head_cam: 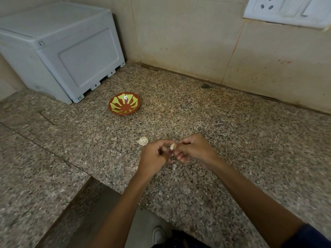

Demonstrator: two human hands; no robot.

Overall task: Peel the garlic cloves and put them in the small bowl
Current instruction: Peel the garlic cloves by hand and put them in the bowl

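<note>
A small red-brown bowl (124, 103) with a yellow-green petal pattern sits on the speckled granite counter (232, 140), and nothing shows inside it. Nearer to me, my left hand (154, 155) and my right hand (194, 149) meet over the counter and pinch one pale garlic clove (172, 146) between their fingertips. A garlic bulb piece (143, 141) lies on the counter just left of my left hand. A small scrap of white peel (174, 166) lies below my hands.
A grey plastic box (59, 51) stands at the back left against the tiled wall. A white socket plate (286, 9) is on the wall at top right. The counter's front edge steps down to the floor, where a shoe (158, 235) shows.
</note>
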